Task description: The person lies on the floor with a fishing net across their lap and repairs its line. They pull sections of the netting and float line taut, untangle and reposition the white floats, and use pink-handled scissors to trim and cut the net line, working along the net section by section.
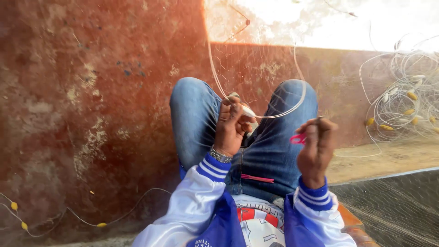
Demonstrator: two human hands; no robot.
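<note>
1. The person sits with knees raised in blue jeans (274, 151), facing a rust-red wall (91, 91); both hands are held up in front of the knees.
2. The left hand (232, 126) is curled closed around a white float (246, 111), a small elongated piece that sticks out from the top of the fist toward the right. A metal bracelet (220, 155) sits on that wrist, just above a blue and white striped cuff (211, 168).
3. A thin white cord (292, 106) runs from the float, loops across the right knee and rises toward the bright upper edge of the wall. Fine, nearly clear netting (256, 68) hangs along this cord in front of the knees.
4. The right hand (318, 146) is closed in a loose fist, thumb and fingers pinched on a small pink tool (298, 138) that pokes out to the left. A thin dark tip shows above the fingers; what it belongs to cannot be told.
5. The two hands are near each other but apart, with the cord and float between the left hand and the knees.
6. A pink strip (257, 178) lies on the lap below the hands.
7. To the right, a heap of coiled white line with yellow floats (402, 105) rests against the wall, well apart from the hands.
8. At lower left, another line with small yellow floats (101, 224) trails along the base of the wall.
9. A spread of dark mesh (398, 210) covers the ground at lower right.
</note>
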